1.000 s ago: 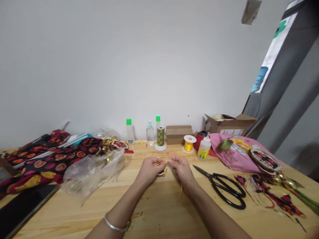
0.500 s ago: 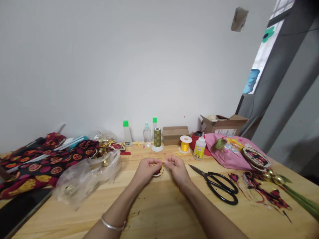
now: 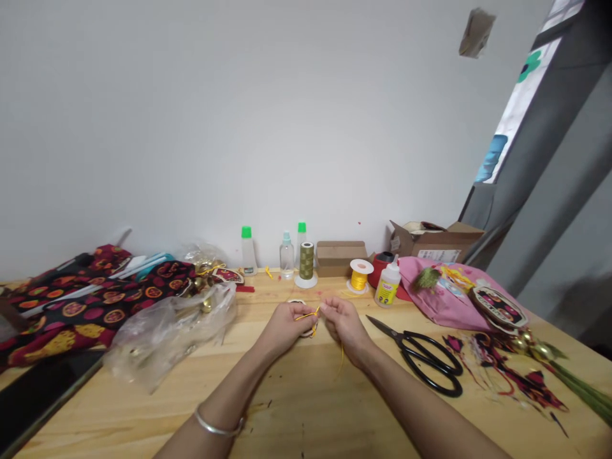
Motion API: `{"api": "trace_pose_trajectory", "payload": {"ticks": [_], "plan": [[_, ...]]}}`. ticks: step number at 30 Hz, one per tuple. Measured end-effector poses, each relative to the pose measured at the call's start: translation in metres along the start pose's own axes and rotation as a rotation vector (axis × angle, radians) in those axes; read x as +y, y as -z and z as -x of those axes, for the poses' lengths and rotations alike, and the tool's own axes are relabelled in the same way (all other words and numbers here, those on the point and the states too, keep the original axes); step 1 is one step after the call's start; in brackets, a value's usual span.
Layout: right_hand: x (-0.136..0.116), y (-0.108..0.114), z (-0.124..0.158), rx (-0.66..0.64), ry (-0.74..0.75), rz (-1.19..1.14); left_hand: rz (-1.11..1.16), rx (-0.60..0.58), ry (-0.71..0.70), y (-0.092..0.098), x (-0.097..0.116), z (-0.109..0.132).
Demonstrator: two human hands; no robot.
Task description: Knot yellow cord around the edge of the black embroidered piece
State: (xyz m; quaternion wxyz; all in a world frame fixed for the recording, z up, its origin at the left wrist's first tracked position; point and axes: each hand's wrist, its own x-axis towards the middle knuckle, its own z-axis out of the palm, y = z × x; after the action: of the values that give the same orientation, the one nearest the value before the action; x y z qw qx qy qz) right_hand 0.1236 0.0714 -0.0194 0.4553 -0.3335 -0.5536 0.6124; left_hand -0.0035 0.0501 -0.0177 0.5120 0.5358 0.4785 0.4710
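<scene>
My left hand [image 3: 285, 326] is closed, thumb and fingers pinching a small dark patch with a cream edge [image 3: 313, 332], mostly hidden behind the fingers. A yellow cord [image 3: 306, 315] crosses the patch and runs to my right hand [image 3: 345, 326], whose thumb and forefinger are pinched on it. The cord's loose end hangs below the right palm. Both hands are close together just above the wooden table. To the right of my right hand lie black-handled scissors [image 3: 430, 358], blades pointing toward the back left.
Behind the hands stand a green thread spool [image 3: 306, 261], a yellow cord spool [image 3: 359, 279], a glue bottle [image 3: 387, 284] and a cardboard box [image 3: 433, 242]. Plastic bag [image 3: 167, 338] and patterned fabric [image 3: 95, 306] lie left. Fabric scraps [image 3: 521, 376] and a pink bag [image 3: 442, 293] lie right.
The view has shifted slightly, moving the scene a little to the right. The cord now shows stretched between my hands, and the patch sits turned differently, its cream edge showing above my left fingers.
</scene>
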Motion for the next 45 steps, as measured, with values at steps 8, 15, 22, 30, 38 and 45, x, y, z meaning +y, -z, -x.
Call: {"api": "trace_pose_trajectory", "payload": {"ticks": [8, 15, 22, 30, 38, 45], "plan": [[-0.004, 0.003, 0.003, -0.058, -0.054, -0.138, 0.038, -0.008, -0.001, 0.001, -0.001, -0.001], [-0.005, 0.004, 0.003, -0.053, -0.061, -0.094, 0.039, 0.024, 0.023, 0.001, 0.001, -0.001], [-0.006, 0.005, 0.004, -0.015, -0.057, -0.156, 0.086, 0.035, 0.007, 0.001, -0.001, -0.002], [-0.002, 0.010, 0.000, -0.042, -0.073, -0.052, 0.080, 0.066, 0.043, 0.004, 0.005, 0.003], [-0.007, 0.007, 0.003, 0.012, -0.051, 0.055, 0.006, 0.055, 0.006, 0.004, 0.005, 0.002], [-0.003, 0.008, 0.001, 0.037, -0.020, 0.081, 0.036, 0.011, 0.015, 0.001, 0.011, 0.004]]}}
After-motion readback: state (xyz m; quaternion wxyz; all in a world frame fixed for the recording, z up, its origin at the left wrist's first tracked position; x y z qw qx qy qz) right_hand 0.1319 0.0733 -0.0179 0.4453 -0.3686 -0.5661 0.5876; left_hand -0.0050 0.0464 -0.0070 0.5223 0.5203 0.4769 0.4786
